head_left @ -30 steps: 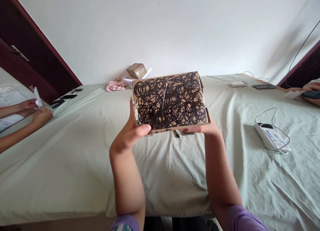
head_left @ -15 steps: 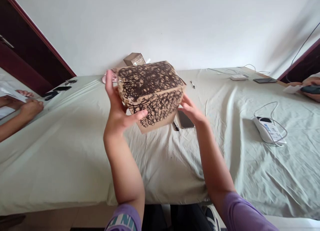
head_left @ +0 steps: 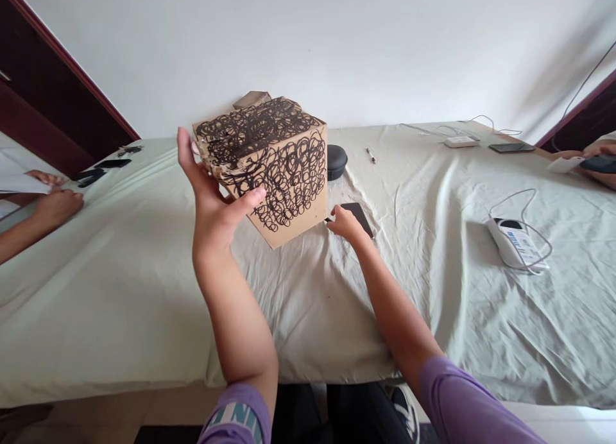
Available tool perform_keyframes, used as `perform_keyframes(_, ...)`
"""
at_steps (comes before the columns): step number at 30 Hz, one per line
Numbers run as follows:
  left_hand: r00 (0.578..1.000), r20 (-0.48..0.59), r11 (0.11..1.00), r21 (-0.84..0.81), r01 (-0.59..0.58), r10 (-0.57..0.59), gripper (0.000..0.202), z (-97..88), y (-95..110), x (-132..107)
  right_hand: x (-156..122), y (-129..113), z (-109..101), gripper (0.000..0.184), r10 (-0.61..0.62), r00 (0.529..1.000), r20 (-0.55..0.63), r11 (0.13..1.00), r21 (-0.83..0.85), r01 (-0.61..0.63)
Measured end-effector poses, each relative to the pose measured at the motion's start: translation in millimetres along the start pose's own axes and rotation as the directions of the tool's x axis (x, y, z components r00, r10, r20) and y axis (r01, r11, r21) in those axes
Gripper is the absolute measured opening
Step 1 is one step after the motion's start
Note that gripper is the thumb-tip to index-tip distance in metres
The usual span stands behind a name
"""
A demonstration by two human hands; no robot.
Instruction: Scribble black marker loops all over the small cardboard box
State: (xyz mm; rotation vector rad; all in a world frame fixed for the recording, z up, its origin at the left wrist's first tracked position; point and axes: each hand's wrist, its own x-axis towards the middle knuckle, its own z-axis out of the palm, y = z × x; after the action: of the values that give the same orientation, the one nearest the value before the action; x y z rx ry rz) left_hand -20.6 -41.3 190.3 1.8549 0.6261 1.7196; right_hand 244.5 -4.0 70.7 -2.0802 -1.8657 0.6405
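Left hand (head_left: 214, 206) grips the scribble-covered cardboard box (head_left: 269, 158), tilted, up above the sheet-covered table (head_left: 144, 277). Right hand (head_left: 344, 222) rests on the table, fingers curled beside a dark phone (head_left: 359, 214), holding nothing.

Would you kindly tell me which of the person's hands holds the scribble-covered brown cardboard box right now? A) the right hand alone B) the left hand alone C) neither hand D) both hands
B: the left hand alone grips the scribble-covered brown cardboard box, while the right hand rests down on the sheet by a dark flat phone.
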Motion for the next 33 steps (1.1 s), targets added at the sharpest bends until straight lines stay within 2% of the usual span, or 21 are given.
perform_keyframes(4,0.999,0.001,0.998,-0.007,-0.054,0.054,0.125,-10.3,-15.7,2.5,8.6,5.1,-1.4,0.031,0.006,0.999,0.039,0.999,0.045,-0.008)
perform_keyframes(8,0.973,-0.035,0.973,0.011,-0.23,0.23,0.133,-21.6,-49.8,8.9,13.5,7.0,3.0,0.034,0.074,0.994,0.085,0.995,0.057,-0.079)
perform_keyframes(10,0.961,-0.034,0.961,0.011,-0.275,0.276,0.132,-24.5,-61.5,11.2,13.0,6.9,4.0,0.037,0.119,0.989,0.091,0.99,0.059,-0.125)
perform_keyframes(15,0.956,-0.008,0.956,0.031,-0.292,0.292,0.12,-23.9,-61.4,11.2,9.1,6.1,3.1,0.047,0.211,0.975,0.066,0.974,0.074,-0.215)
perform_keyframes(19,0.957,0.008,0.957,0.012,-0.289,0.288,0.116,-22.9,-57.2,9.2,8.1,9.6,-4.8,0.044,0.22,0.972,0.077,0.969,0.1,-0.227)
perform_keyframes(21,0.965,-0.026,0.965,-0.017,-0.26,0.259,0.117,-23.2,-56.5,7.7,7.0,13.8,-14.2,0.037,0.196,0.975,0.104,0.968,0.139,-0.209)
perform_keyframes(23,0.983,-0.085,0.986,-0.034,-0.165,0.161,0.12,-23.2,-53.6,5.3,4.2,18.1,-27.2,0.037,0.149,0.982,0.113,0.968,0.187,-0.168)
perform_keyframes(25,0.989,-0.146,0.999,-0.043,0.01,-0.016,0.122,-21.9,-47.1,2.3,-1.7,20.5,-42.5,0.044,0.077,0.996,0.045,0.952,0.293,-0.087)
perform_keyframes(27,0.959,-0.183,0.975,-0.066,0.21,-0.219,0.121,-18.6,-37.8,-0.5,-11.3,18.8,-57.9,0.04,-0.03,0.989,-0.142,0.858,0.505,0.099)
perform_keyframes(28,0.931,-0.189,0.95,-0.08,0.303,-0.312,0.118,-16.3,-32.9,-1.4,-17.5,15.9,-65.0,0.036,-0.092,0.963,-0.254,0.754,0.614,0.233)
perform_keyframes(30,0.87,-0.182,0.889,-0.089,0.449,-0.458,0.109,-10.8,-25.0,-2.2,-31.4,5.8,-76.2,0.029,-0.221,0.87,-0.442,0.471,0.732,0.492)
perform_keyframes(31,0.843,-0.178,0.862,-0.08,0.501,-0.507,0.103,-7.9,-22.7,-2.0,-38.3,-1.0,-79.7,0.029,-0.289,0.816,-0.5,0.35,0.738,0.576)
perform_keyframes(33,0.803,-0.161,0.817,-0.045,0.575,-0.574,0.093,-2.7,-22.0,-0.8,-49.7,-16.5,-81.3,0.034,-0.378,0.706,-0.599,0.202,0.69,0.695)
